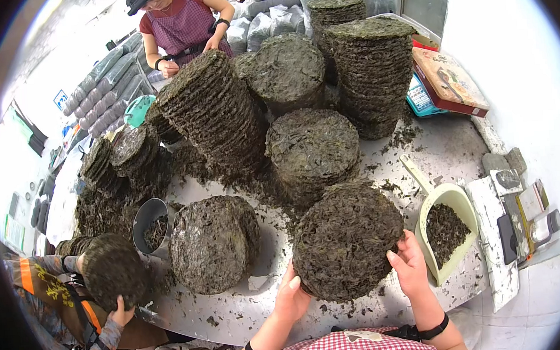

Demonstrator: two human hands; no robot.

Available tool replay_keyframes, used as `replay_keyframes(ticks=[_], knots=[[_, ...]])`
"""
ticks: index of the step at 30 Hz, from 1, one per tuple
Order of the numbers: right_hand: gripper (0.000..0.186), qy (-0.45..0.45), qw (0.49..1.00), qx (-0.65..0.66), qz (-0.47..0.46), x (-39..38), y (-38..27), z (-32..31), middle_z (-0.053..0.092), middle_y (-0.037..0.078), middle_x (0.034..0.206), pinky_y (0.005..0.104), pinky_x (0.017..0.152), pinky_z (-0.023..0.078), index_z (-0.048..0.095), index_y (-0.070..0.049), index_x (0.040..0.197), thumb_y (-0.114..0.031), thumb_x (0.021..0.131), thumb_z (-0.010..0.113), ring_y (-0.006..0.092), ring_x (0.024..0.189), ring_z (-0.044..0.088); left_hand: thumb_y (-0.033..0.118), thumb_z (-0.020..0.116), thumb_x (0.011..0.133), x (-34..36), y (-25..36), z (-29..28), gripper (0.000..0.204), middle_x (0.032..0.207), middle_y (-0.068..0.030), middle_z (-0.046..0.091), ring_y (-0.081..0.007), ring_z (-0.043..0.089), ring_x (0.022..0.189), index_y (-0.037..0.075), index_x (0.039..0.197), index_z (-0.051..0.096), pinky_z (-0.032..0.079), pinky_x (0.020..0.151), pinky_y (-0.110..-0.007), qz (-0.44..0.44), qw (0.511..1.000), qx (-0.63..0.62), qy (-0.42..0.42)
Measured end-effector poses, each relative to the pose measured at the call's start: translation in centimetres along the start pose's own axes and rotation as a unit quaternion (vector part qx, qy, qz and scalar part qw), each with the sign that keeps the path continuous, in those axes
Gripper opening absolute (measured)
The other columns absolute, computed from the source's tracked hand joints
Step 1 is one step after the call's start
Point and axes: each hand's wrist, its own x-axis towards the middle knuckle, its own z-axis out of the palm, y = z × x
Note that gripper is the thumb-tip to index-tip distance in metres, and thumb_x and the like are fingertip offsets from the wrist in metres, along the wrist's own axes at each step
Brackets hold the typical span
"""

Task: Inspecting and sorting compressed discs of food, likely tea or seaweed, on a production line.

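Close in front of me, a round dark dried-seaweed cake (348,244) is held between both hands. My left hand (292,299) grips its lower left edge, the thumb showing and the other fingers partly hidden beneath. On the right edge my right hand (408,263) is closed with the thumb over the rim. Just beyond lies a short stack of similar seaweed cakes (312,148), which the held cake partly overlaps in view. A low stack of seaweed cakes (213,243) rests on the metal table (237,315) to the left.
Tall seaweed stacks (212,108) stand at the back. A cream dustpan (449,213) with seaweed scraps lies right, near a box (447,81). A grey cup (151,224) holds scraps. At left, a co-worker's hand (120,312) holds another cake; another person (181,20) works across the table.
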Motion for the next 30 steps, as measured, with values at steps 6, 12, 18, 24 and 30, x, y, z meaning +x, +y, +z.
replay_keyframes(ticks=[6, 12, 18, 24, 30], knots=[[0.06, -0.015, 1.0, 0.011, 0.008, -0.3, 0.3, -0.1, 0.048, 0.008, 0.123, 0.0264, 0.092, 0.039, 0.03, 0.002, 0.137, -0.008, 0.087, 0.061, 0.013, 0.11, 0.046, 0.006, 0.05, 0.089, 0.0, -0.1, 1.8, 0.051, 0.133, -0.0105, 0.048, -0.0233, 0.047, 0.122, 0.004, 0.138, 0.036, 0.039, 0.102, -0.04, 0.001, 0.983, 0.112, 0.146], [0.051, 0.079, 0.985, -0.12, -0.092, 0.0, -0.8, 0.4, 0.05, 0.012, 0.125, 0.0327, 0.091, 0.042, 0.043, -0.001, 0.13, -0.01, 0.085, 0.064, 0.0212, 0.11, 0.05, 0.003, 0.046, 0.089, -0.1, -0.3, 1.2, 0.046, 0.13, -0.0115, 0.051, -0.0237, 0.049, 0.119, 0.001, 0.135, 0.038, 0.039, 0.101, -0.039, 0.006, 0.99, 0.07, 0.126], [0.016, 0.015, 0.856, -0.401, -0.327, 1.2, -6.0, 2.7, 0.063, 0.009, 0.093, 0.0325, 0.075, 0.048, 0.065, -0.007, 0.089, -0.01, 0.075, 0.072, 0.0247, 0.086, 0.06, 0.003, 0.047, 0.088, -0.3, -0.3, 1.7, 0.047, 0.129, -0.0118, 0.052, -0.0242, 0.05, 0.118, 0.0, 0.134, 0.039, 0.04, 0.101, -0.04, 0.013, 0.988, 0.087, 0.13], [0.014, -0.061, 0.82, -0.429, -0.374, 2.8, -4.8, 5.3, 0.064, 0.003, 0.079, 0.0316, 0.061, 0.049, 0.068, -0.008, 0.083, -0.008, 0.071, 0.074, 0.0203, 0.07, 0.061, 0.008, 0.051, 0.082, -0.7, -0.4, 2.2, 0.05, 0.127, -0.0154, 0.053, -0.0287, 0.051, 0.117, -0.002, 0.13, 0.043, 0.041, 0.1, -0.045, -0.032, 0.98, 0.15, 0.123], [0.013, -0.041, 0.808, -0.448, -0.38, 2.4, -5.1, 5.1, 0.062, 0.002, 0.077, 0.0309, 0.059, 0.046, 0.068, -0.009, 0.083, -0.01, 0.072, 0.073, 0.019, 0.067, 0.06, 0.001, 0.049, 0.082, -0.8, -0.6, 0.8, 0.05, 0.131, -0.0152, 0.05, -0.0283, 0.05, 0.118, -0.002, 0.131, 0.042, 0.04, 0.101, -0.044, -0.035, 0.979, 0.192, 0.064]])
